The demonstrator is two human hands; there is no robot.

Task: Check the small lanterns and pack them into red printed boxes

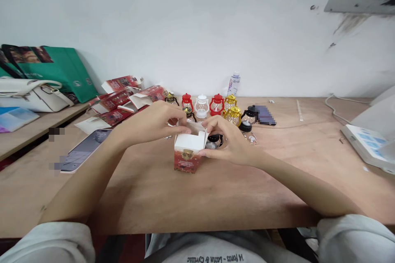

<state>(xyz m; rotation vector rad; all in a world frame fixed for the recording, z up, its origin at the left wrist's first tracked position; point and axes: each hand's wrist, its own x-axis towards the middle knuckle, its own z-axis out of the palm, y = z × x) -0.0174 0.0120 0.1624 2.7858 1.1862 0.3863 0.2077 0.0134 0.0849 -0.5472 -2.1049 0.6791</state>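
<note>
A small red cardboard box (187, 162) stands upright on the table with its white top flaps raised. My left hand (160, 120) reaches over from the left, its fingers closed on a flap at the box's back left. From the right, my right hand (230, 141) grips the box's right side, thumb at the front corner and fingers at the upper flap. Just behind the box, partly hidden by my right hand, sits a black lantern (214, 141). Several more small lanterns stand behind, among them a white lantern (202, 107), a red lantern (217, 104) and a gold lantern (233, 116).
Flattened and opened red boxes (119, 100) pile up at the left back. A phone (86, 150) lies left of my arm, a dark phone (264, 115) at the right back. A bottle (233, 84) stands by the wall. A white device (367, 144) sits far right.
</note>
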